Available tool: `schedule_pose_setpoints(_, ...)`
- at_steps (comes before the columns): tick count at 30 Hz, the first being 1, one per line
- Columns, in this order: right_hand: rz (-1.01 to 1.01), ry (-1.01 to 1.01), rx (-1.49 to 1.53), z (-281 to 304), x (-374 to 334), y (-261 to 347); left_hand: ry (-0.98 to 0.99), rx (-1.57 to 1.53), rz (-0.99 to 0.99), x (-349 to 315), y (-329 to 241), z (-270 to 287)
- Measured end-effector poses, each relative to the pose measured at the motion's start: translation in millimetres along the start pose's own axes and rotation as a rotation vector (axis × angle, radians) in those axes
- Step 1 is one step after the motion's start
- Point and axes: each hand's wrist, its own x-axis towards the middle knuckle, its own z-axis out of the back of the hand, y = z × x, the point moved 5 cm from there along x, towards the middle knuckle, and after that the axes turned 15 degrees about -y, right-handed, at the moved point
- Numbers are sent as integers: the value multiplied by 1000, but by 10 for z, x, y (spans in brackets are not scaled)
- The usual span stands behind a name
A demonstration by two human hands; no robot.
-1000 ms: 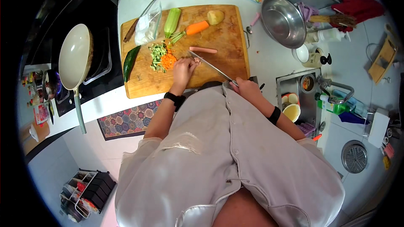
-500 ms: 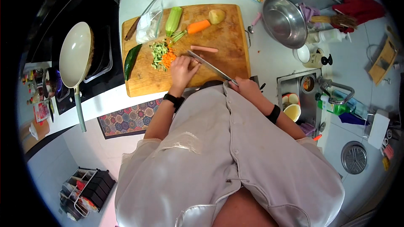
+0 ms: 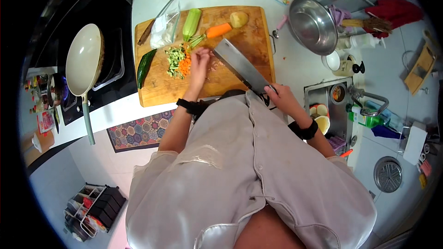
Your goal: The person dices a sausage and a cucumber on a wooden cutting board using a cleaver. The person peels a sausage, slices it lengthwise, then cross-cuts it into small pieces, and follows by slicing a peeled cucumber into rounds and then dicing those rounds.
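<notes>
Cutting board (image 3: 254, 39) partly behind cleaver (image 3: 242, 68)

Board (image 3: 257, 41) lies open right of obstructing cleaver (image 3: 241, 66).

Forearms (image 3: 179, 131) extended forward, left grip (image 3: 199, 64) bent and farther out, right grip (image 3: 282, 97) curled round.

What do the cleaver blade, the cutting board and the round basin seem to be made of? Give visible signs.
Cleaver blade: metal, probably steel, satin finish; grey with a soft sheen.
Cutting board: apparently wood, worn finish; yellow-brown with uneven darker patches.
Basin: metal, likely stainless steel, polished; bright silvery reflections.
</notes>
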Motion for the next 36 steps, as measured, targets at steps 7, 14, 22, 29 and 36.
schedule_pose_setpoints(7,-129,122,229,-7,53,53,624,-905,769,-158,-124,-301)
schedule_pose_setpoints(14,-104,136,157,87,94,74,330,-534,577,-17,108,-74)
schedule_pose_setpoints(22,-47,19,33,145,112,-138,391,925,-972,-335,-239,-198)
schedule_pose_setpoints(29,27,-25,-70,135,144,-179,446,1067,-969,-233,-5,-186)
schedule_pose_setpoints(36,62,-71,-294,262,134,-113,209,1187,-1006,-122,-402,61)
